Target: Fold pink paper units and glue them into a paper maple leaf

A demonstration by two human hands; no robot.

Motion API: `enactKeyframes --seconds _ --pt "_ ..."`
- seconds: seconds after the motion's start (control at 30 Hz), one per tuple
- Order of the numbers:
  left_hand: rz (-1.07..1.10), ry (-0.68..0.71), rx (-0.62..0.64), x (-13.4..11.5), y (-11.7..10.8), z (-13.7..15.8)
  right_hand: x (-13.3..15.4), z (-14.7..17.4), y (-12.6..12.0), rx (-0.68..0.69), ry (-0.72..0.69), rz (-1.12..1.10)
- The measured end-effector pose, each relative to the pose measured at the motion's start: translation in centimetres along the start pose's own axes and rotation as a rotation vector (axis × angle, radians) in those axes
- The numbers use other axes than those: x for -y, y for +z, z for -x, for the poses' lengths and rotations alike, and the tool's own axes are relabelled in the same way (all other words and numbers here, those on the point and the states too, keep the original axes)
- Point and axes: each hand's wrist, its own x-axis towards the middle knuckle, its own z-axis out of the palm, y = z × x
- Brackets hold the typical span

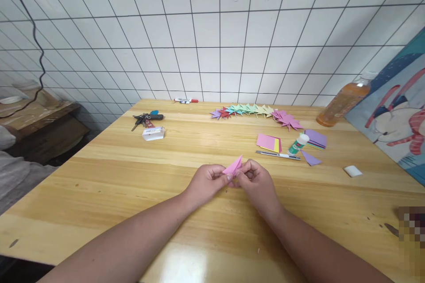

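Between my two hands is a small folded piece of pink paper (233,167), its point facing up and to the right. My left hand (210,181) pinches its left side between thumb and fingers. On the other side, the thumb and fingers of my right hand (257,181) are closed on its lower right edge. Both hands are just above the wooden table (139,185). Past them lie a stack of pink and yellow paper (267,141), a utility knife (278,155), a glue stick (299,143) and a folded purple paper (311,158).
A curved chain of folded coloured paper (252,109) lies near the tiled wall. Purple sheets (316,138), a white eraser-like block (353,171) and an orange drink bottle (345,101) are at right. Keys (146,118), a small box (153,133) and a red marker (186,101) are at left.
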Motion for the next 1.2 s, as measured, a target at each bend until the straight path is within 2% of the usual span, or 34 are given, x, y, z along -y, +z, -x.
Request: enactKeyframes --seconds 0.3,0.47,0.8,0.97,1.2 --pt "0.022 0.046 -0.051 0.23 -0.22 0.0 0.89 0.14 0.32 -0.026 -0.001 -0.071" --pt "-0.01 0.058 -0.088 0.55 -0.44 0.04 0.69 -0.07 -0.04 0.117 0.126 -0.025" --pt "-0.065 0.051 -0.098 -0.2 -0.21 0.19 0.61 -0.15 -0.28 0.12 0.118 -0.186" --pt "-0.1 0.043 -0.112 -0.11 -0.59 -0.01 0.58 -0.25 -0.44 0.119 0.189 -0.115" --pt "-0.145 0.017 -0.108 -0.06 -0.49 0.13 0.52 -0.48 -0.63 0.074 0.147 0.031"
